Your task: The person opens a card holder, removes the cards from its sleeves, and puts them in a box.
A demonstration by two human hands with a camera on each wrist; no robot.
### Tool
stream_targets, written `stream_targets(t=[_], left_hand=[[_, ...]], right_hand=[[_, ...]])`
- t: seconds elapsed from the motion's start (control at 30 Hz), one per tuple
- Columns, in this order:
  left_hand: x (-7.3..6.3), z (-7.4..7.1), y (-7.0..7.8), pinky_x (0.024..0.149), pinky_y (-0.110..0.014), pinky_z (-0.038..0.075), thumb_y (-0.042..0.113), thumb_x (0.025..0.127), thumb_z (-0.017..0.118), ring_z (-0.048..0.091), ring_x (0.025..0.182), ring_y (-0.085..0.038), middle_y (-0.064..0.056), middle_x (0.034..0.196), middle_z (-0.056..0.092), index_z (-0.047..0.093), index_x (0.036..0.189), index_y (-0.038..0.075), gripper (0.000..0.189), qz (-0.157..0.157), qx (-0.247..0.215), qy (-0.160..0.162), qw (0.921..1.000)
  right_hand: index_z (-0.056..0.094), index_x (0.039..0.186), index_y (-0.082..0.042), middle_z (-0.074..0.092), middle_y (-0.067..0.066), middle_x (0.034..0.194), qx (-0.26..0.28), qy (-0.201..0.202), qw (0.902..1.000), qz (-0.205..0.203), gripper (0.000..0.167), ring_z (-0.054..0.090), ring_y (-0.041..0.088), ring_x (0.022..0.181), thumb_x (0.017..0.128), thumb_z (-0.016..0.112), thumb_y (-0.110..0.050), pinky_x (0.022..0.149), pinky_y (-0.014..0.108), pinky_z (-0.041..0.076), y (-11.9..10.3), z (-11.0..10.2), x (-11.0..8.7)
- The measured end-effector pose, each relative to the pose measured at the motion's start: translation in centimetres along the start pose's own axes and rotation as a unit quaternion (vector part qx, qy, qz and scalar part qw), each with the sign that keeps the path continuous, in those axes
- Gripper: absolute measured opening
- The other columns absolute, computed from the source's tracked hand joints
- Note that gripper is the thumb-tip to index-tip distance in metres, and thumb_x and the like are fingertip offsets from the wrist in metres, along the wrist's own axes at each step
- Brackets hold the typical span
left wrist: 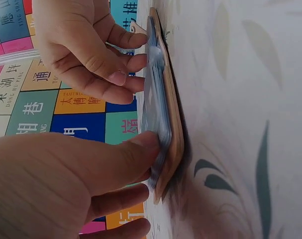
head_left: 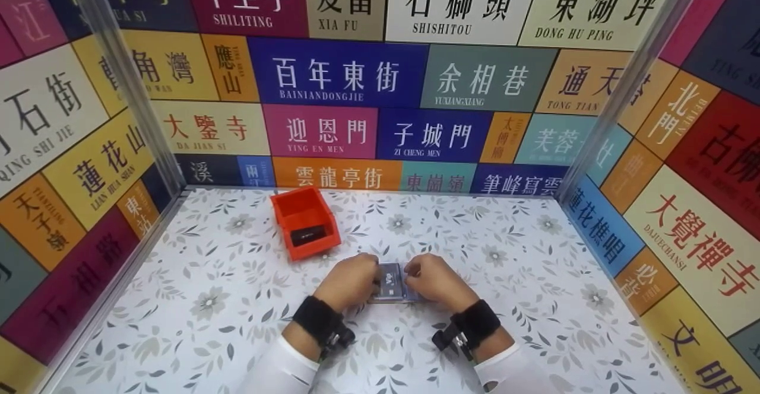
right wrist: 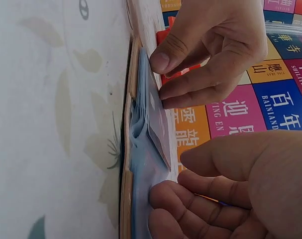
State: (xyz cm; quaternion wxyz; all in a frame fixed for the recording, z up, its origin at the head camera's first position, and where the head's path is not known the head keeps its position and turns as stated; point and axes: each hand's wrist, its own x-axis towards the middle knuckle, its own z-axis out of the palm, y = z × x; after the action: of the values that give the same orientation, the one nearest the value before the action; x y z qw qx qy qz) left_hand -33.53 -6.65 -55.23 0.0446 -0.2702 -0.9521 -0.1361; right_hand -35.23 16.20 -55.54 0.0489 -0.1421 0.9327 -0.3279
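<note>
A small card holder (head_left: pixel 406 294) lies opened flat on the table, with tan covers (left wrist: pixel 176 134) and a stack of clear plastic sleeves (right wrist: pixel 139 117). On its left half shows a grey card (head_left: pixel 390 282) printed "Vip". My left hand (head_left: pixel 350 280) pinches the left side of the holder, its thumb (left wrist: pixel 147 142) on top of the sleeves. Over the right half is my right hand (head_left: pixel 438 278), fingers loosely bent and thumb apart from them. Its fingertips (right wrist: pixel 163 194) are right at the clear sleeve, and nothing shows between thumb and fingers.
Beyond my left hand stands a red plastic bin (head_left: pixel 329 216) with a black object (head_left: pixel 307 235) inside. The table (head_left: pixel 237 299) has a leaf-patterned cover. Panels with printed place names (head_left: pixel 338 73) wall it in at the back and both sides.
</note>
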Motion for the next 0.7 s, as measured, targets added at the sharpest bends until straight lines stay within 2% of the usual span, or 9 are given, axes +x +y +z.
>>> stream_targets(t=[0.1,0.23,0.33,0.47,0.7], left_hand=[[0.1,0.07,0.13,0.069,-0.037,0.052,0.025,0.086,0.088,0.058,0.072,-0.016,0.004,0.088,0.063,0.08,0.098,0.015,0.018,-0.005,-0.005,-0.005,1.0],[0.13,0.18,0.26,0.069,-0.037,0.053,0.032,0.086,0.089,0.059,0.071,-0.016,0.003,0.09,0.064,0.08,0.101,0.015,0.024,-0.003,-0.007,-0.006,1.0],[0.14,0.3,0.31,0.07,-0.038,0.054,0.032,0.087,0.088,0.059,0.072,-0.017,0.003,0.091,0.064,0.08,0.099,0.015,0.023,0.007,-0.004,-0.003,1.0],[0.18,0.38,0.38,0.071,-0.038,0.053,0.031,0.088,0.087,0.058,0.073,-0.017,0.004,0.092,0.063,0.081,0.096,0.016,0.018,0.02,0.001,-0.002,0.9998],[0.22,0.32,0.46,0.066,-0.036,0.05,0.03,0.087,0.087,0.057,0.07,-0.017,0.004,0.087,0.061,0.08,0.09,0.016,0.016,0.021,0.0,0.006,0.9998]], right_hand=[[0.08,0.109,-0.005,0.076,0.006,0.102,0.01,-0.004,0.9999,0.003,0.023,0.069,0.02,0.09,0.088,0.076,-0.012,0.084,0.041,0.059,0.1,0.28,0.08],[0.08,0.116,-0.003,0.077,0.005,0.099,0.03,-0.006,0.9995,0.008,0.029,0.067,0.016,0.081,0.089,0.075,-0.012,0.075,0.035,0.057,0.24,0.31,0.17],[0.076,0.125,-0.001,0.074,0.004,0.09,0.067,-0.013,0.9973,0.027,0.037,0.064,0.015,0.071,0.09,0.073,-0.012,0.065,0.031,0.054,0.27,0.19,0.19],[0.07,0.134,0.003,0.072,0.002,0.083,0.118,-0.019,0.9916,0.05,0.045,0.063,0.015,0.064,0.091,0.07,-0.011,0.057,0.028,0.05,0.37,0.16,0.3],[0.07,0.135,0.002,0.077,0.002,0.088,0.157,0.008,0.986,0.056,0.046,0.069,0.016,0.066,0.09,0.073,-0.009,0.063,0.028,0.056,0.52,0.56,0.66]])
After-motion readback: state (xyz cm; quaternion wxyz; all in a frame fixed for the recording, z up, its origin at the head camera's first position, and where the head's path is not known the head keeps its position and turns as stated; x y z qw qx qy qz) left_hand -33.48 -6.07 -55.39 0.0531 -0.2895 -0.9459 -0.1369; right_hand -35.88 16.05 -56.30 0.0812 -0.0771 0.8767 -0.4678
